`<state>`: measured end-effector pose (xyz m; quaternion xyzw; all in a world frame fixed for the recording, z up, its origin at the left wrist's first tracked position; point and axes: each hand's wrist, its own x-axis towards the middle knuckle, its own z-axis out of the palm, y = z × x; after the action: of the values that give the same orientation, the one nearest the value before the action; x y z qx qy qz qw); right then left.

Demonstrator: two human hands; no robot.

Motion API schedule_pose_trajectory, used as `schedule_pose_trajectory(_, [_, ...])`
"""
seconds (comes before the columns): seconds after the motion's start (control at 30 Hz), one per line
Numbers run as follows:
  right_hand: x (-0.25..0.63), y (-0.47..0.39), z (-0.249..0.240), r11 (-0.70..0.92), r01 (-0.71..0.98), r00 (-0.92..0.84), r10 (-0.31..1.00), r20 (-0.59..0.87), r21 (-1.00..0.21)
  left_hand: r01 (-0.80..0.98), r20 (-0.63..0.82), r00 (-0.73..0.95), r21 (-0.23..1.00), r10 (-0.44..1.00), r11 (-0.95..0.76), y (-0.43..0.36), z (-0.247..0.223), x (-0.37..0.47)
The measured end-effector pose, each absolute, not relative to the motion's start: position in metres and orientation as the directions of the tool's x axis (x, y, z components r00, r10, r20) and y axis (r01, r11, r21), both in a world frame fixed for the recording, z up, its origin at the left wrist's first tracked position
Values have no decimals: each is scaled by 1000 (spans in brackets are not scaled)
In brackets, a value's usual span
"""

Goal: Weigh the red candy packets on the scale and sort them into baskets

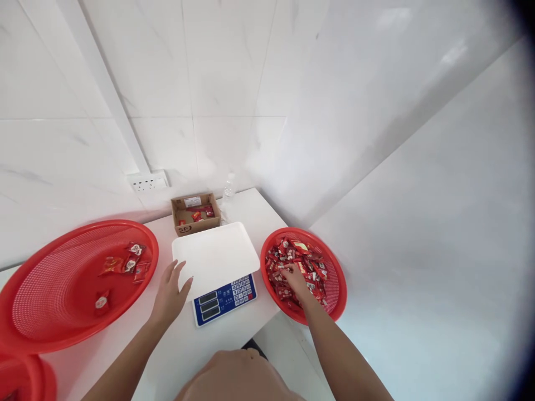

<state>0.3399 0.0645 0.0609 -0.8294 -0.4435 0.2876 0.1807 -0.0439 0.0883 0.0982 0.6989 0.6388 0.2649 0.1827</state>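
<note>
A digital scale with a white tray (215,256) and a blue keypad panel (225,299) stands at the middle of the white table. My left hand (170,295) is at the tray's left edge, fingers apart, holding nothing. My right hand (296,280) reaches into the round red basket (339,281) on the right, among many small red wrapped packets (317,268). Its fingers are bent together at the packets; what they hold, if anything, is too small to make out.
A large red basket (50,334) on the left holds several red packets (131,262). Behind the scale are a cardboard box (198,226) with red packets and a clear bottle (228,186). Another red basket (39,379) shows at the lower left. A wall socket (148,182) sits above the table.
</note>
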Motion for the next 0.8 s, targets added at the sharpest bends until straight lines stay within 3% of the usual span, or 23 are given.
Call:
schedule_pose_trajectory(0.2, [331, 85, 50, -472, 687, 360, 882, -305, -553, 800, 84, 60, 592, 995, -99, 72, 88, -55])
schedule_pose_trajectory(0.4, [311, 101, 41, -449, 823, 323, 874, -362, -348, 823, 91, 64, 559, 994, -105, 63, 82, -69])
schedule_pose_trajectory(0.5, [308, 104, 42, -424, 852, 314, 884, -346, -309, 821, 103, 75, 559, 992, -120, 61, 84, -71])
schedule_pose_trajectory(0.8, [331, 83, 68, -473, 688, 429, 877, -217, -550, 737, 42, 66, 672, 997, -77, 60, 88, -57])
